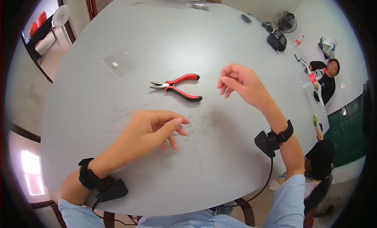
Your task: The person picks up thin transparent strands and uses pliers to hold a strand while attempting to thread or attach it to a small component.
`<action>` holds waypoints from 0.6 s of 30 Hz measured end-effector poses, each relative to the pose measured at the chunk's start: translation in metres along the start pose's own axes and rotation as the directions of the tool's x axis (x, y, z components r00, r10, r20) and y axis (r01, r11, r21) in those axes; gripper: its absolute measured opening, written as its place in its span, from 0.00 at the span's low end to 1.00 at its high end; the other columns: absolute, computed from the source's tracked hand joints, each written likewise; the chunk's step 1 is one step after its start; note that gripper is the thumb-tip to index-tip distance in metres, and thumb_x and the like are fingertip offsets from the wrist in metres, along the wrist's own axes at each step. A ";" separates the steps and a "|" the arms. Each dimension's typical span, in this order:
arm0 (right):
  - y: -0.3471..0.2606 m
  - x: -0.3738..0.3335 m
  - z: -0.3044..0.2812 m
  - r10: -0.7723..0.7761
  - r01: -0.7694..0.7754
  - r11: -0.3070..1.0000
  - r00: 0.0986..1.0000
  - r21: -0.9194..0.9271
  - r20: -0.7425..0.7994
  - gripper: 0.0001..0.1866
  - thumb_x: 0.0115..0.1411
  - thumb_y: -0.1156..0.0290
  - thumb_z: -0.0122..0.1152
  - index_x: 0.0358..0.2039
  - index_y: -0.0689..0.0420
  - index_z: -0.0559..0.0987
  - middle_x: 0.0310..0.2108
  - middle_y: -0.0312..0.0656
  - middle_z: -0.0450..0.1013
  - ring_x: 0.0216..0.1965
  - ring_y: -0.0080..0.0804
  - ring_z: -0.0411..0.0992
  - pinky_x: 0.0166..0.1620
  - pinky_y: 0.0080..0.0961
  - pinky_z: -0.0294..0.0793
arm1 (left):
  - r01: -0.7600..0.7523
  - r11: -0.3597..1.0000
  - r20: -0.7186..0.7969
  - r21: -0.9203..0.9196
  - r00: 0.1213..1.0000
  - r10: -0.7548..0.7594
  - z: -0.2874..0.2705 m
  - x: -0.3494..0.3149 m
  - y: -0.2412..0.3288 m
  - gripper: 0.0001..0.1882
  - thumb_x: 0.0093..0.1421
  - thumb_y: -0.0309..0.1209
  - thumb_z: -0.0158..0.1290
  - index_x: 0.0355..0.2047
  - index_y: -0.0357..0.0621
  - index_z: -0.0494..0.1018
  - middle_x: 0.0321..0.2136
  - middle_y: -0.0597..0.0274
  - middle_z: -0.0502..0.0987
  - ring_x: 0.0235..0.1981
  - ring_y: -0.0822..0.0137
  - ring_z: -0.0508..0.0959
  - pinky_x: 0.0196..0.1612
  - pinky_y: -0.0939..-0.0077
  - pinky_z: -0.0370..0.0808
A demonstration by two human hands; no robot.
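Observation:
A pair of bent-nose pliers (176, 86) with red and black handles lies on the grey table (157, 39), its jaws and handles spread. My right hand (243, 84) hovers to the right of the handles, apart from them, fingers loosely bent and nothing visible in them. Below the pliers, my left hand (155, 130) is held over the table with the thumb across relaxed, slightly parted fingers. I see nothing in it. Thin dark lines (189, 130) show by its fingertips and farther left; whether they are loose strands or marks, I cannot tell.
A clear plastic bag (118, 64) lies left of the pliers, another small bag (199, 7) at the far edge. A black pouch-like object (277, 40), a fan (286, 22) and bottles (316, 75) are at the right. Other people sit around. A cable (271, 169) hangs from my right wrist device.

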State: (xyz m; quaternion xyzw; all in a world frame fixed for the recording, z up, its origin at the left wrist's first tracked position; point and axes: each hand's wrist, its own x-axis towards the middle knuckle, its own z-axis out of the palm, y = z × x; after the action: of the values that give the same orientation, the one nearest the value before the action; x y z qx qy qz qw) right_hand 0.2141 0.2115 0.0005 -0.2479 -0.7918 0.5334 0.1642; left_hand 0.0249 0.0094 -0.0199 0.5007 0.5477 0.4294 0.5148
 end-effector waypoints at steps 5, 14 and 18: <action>-0.032 0.001 0.061 -0.138 0.095 0.963 0.977 0.254 0.159 0.05 0.63 0.73 0.47 0.34 0.62 0.68 0.30 0.38 0.70 0.30 0.23 0.71 0.36 0.21 0.73 | 0.136 0.867 0.142 -0.480 0.987 -0.076 0.003 0.001 -0.005 0.26 0.67 0.42 0.38 0.57 0.36 0.59 0.50 0.49 0.67 0.41 0.63 0.75 0.34 0.75 0.76; -0.026 -0.002 0.088 -0.120 0.018 0.922 0.962 0.386 0.243 0.03 0.62 0.75 0.48 0.33 0.62 0.68 0.28 0.38 0.69 0.29 0.24 0.71 0.36 0.22 0.72 | -0.058 0.872 -0.215 -0.487 0.975 -0.055 -0.013 0.000 -0.001 0.18 0.65 0.35 0.43 0.49 0.35 0.69 0.32 0.69 0.72 0.26 0.80 0.67 0.26 0.84 0.65; -0.016 -0.001 0.091 -0.097 -0.014 0.932 0.953 0.361 0.288 0.03 0.61 0.76 0.48 0.33 0.62 0.68 0.27 0.38 0.69 0.29 0.24 0.71 0.36 0.21 0.72 | -0.103 0.868 -0.225 -0.486 0.974 -0.010 -0.019 0.002 -0.001 0.18 0.64 0.35 0.45 0.47 0.34 0.71 0.32 0.67 0.73 0.26 0.79 0.67 0.28 0.83 0.66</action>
State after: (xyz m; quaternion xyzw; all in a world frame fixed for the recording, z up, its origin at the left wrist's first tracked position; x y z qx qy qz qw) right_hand 0.1639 0.1366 -0.0184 -0.1129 -0.7018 0.6969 0.0955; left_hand 0.0061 0.0117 -0.0196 0.3146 0.4608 0.6202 0.5514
